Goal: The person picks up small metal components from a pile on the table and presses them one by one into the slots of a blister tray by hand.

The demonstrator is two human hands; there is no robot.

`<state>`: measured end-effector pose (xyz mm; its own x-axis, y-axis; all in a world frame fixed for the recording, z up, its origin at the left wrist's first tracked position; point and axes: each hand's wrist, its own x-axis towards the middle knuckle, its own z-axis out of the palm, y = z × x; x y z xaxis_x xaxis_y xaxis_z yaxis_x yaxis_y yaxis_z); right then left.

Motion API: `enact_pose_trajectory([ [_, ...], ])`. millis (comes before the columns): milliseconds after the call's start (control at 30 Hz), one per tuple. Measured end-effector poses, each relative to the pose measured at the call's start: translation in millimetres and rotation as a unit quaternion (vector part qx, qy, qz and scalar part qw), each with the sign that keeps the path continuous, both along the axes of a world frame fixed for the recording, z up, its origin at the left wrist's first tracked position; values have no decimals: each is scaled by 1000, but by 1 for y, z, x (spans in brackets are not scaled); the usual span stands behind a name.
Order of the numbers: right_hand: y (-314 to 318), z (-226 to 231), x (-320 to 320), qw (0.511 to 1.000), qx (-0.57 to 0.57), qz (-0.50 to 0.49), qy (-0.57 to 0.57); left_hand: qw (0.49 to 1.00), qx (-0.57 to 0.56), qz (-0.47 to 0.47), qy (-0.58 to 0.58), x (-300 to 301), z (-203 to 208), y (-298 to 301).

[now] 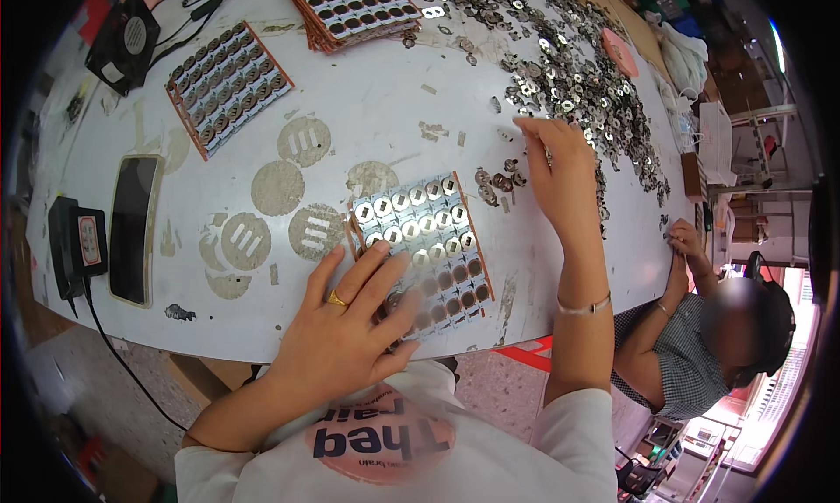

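My left hand, with a ring on one finger, lies spread over the lower left of a circuit board panel at the table's near edge. Some of its fingertips are blurred. The panel's upper rows carry shiny metal battery clips; its lower rows show bare dark round pads. Beyond the panel's right side, my right hand hovers with thumb and forefinger apart, near a few loose clips. I see nothing between those fingers.
A large heap of loose metal clips covers the far right. More panels lie far left, and a panel stack stands at the back. A phone, power adapter and black fan sit left. Another person works at right.
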<state>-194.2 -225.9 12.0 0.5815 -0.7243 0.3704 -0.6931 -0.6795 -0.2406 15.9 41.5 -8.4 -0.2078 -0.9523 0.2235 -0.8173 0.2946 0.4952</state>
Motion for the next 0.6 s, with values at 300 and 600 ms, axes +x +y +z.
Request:
enact_pose_trajectory([
  [300,-15,-2,48,963,232,81,-109,1000,9,24,9,1,0,0],
  [600,-11,-5,60,973,202,45,-102,1000,-1,15,-2,1,2,1],
])
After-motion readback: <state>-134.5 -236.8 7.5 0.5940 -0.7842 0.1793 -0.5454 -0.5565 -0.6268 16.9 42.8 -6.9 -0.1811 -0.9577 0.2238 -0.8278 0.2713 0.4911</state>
